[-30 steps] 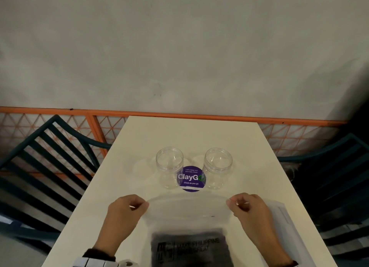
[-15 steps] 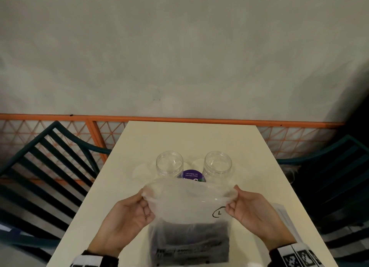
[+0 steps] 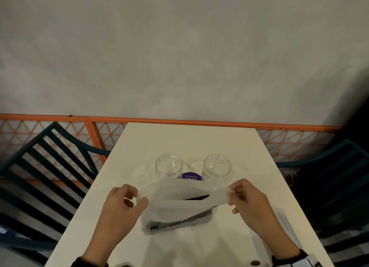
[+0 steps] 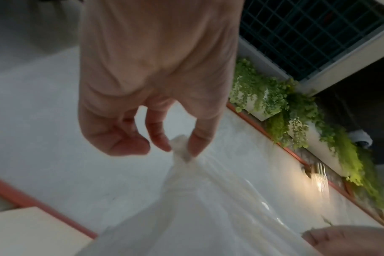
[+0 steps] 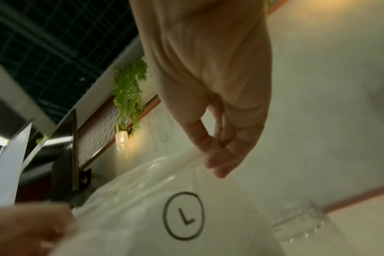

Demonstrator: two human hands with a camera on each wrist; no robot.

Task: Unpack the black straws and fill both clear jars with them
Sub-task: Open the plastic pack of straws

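Note:
A translucent plastic bag is held up over the table's near half, its mouth spread between both hands. Its dark printed lower part holds the black straws, seen as a dark sliver through the open mouth. My left hand pinches the bag's left top corner. My right hand pinches the right top edge; a circled "L" mark shows on the plastic. Two clear jars, left and right, stand open and empty just beyond the bag.
A purple round sticker lies on the cream table between the jars. A white sheet lies at the right front. Dark slatted chairs stand at left and right. An orange rail runs behind.
Both hands have lifted the bag off the table and pulled its mouth apart, so the inside shows. The bag now hides most of the purple sticker.

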